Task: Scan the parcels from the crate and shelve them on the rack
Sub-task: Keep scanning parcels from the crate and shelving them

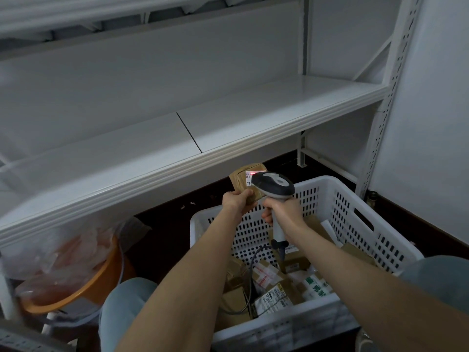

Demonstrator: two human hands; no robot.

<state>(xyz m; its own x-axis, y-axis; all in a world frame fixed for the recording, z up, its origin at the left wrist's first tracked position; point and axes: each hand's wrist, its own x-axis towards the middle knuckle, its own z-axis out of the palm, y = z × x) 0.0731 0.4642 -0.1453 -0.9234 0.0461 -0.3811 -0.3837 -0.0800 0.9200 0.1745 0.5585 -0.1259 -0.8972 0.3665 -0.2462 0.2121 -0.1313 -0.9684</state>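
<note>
My left hand (pixel 237 201) grips a small brown taped parcel (pixel 242 177) by its lower end, holding it up above the white perforated crate (pixel 360 224). A white label on the parcel shows a red scan line. My right hand (pixel 281 208) grips the handle of a grey and white barcode scanner (pixel 275 185), whose head points at that label from the right. The scanner's cable drops into the crate, where several more parcels (pixel 274 283) lie in a heap. The white rack shelf (pixel 228 123) runs across the view just above and behind the parcel.
An orange bucket (pixel 83 283) lined with a clear plastic bag stands under the shelf at the left. A perforated rack upright (pixel 385 97) rises at the right beside a white wall. My knees in light trousers flank the crate.
</note>
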